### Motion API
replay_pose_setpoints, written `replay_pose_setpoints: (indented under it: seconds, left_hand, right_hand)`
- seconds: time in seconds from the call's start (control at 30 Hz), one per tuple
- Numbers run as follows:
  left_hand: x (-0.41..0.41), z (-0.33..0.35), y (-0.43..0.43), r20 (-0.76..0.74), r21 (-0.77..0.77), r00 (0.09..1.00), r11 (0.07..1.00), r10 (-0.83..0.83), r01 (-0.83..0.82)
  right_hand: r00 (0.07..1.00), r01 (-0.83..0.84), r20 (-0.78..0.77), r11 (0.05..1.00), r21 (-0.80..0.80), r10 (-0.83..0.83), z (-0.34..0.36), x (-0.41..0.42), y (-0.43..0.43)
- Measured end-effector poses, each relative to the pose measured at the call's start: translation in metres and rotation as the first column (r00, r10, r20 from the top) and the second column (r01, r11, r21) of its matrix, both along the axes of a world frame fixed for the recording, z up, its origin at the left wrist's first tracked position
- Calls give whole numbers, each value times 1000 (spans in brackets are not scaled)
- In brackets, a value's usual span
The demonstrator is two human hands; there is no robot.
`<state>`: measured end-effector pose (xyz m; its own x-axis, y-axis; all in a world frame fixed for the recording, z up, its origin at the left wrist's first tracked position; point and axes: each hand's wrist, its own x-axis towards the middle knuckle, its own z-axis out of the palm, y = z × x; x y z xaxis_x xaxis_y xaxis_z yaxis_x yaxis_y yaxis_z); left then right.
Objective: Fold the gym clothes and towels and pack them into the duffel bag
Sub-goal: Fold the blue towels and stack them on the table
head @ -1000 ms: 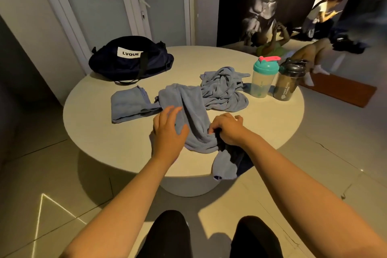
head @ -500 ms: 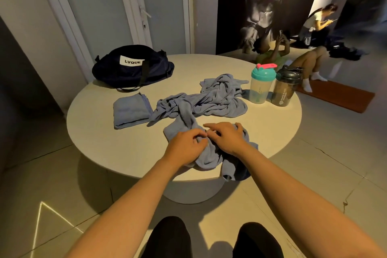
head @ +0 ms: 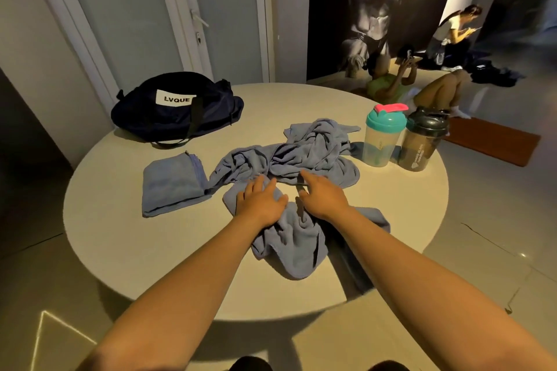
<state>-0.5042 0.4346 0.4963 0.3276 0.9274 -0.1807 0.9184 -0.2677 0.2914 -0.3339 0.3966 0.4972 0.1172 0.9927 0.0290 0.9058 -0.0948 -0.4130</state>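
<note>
On the round beige table, a navy fabric duffel bag sits at 10 o'clock and a folded blue terry towel at 9. At centre, the left hand presses a rumpled blue towel heap with fingers flat and spread. The right hand rests on it, fingers loosely extended. A teal-lidded shaker bottle stands at 2.

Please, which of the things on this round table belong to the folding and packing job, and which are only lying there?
Belong to the job:
- duffel bag, far left
- folded towel
- crumpled blue cloths
- blue towel under the left hand and right hand

Just lying about:
- teal-lidded shaker bottle
- dark shaker bottle
</note>
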Motion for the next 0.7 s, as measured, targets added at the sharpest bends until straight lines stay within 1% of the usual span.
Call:
replay_pose_setpoints:
  seconds: [0.1, 0.17, 0.2, 0.23, 0.3, 0.33, 0.37, 0.43, 0.53, 0.57, 0.6, 0.67, 0.7]
  left_hand:
    - [8, -1, 29, 49, 30, 998, 998, 50, -52]
    - [9, -8, 43, 140, 83, 987, 993, 73, -85]
    - [8, -13, 46, 194, 128, 978, 987, 75, -101]
    - [7, -18, 46, 247, 184, 967, 976, 69, -117]
    - [6, -25, 42, 335, 293, 941, 945, 42, -146]
    - [5, -26, 38, 367, 335, 930, 928, 33, -165]
    - [4, -26, 34, 397, 363, 917, 912, 33, -190]
    - [0, -21, 21, 432, 378, 900, 893, 61, -243]
    - [-14, -18, -4, 385, 407, 915, 868, 120, -285]
    - [-22, -19, -13, 348, 422, 926, 859, 143, -291]
    - [-30, -19, -23, 297, 431, 940, 855, 168, -289]
    - [-46, -19, -41, 176, 420, 960, 865, 220, -275]
    - [-54, -21, -49, 131, 406, 963, 873, 237, -270]
  right_hand:
    - [997, -73, 7, 996, -59, 74, 0, 6, 37]
    - [996, -83, 24, 996, -43, 84, -3, 7, 56]
    - [996, -80, 48, 997, 2, 80, -6, 5, 60]
    - [996, -66, 71, 995, 78, 61, -10, 2, 60]
    - [996, -5, 91, 958, 286, -22, -18, -8, 52]
    - [993, 31, 95, 933, 358, -70, -22, -13, 47]
    - [990, 55, 98, 922, 383, -100, -24, -17, 41]
    - [989, 54, 107, 929, 367, -100, -21, -25, 28]
    - [989, 31, 129, 948, 318, -75, -15, -21, 9]
    - [984, 78, 133, 955, 285, -120, -13, -16, 1]
    - [970, 166, 134, 956, 242, -203, -9, -10, -7]
    - [920, 340, 139, 922, 187, -367, -2, -1, -26]
    - [911, 351, 150, 914, 205, -384, -1, -3, -35]
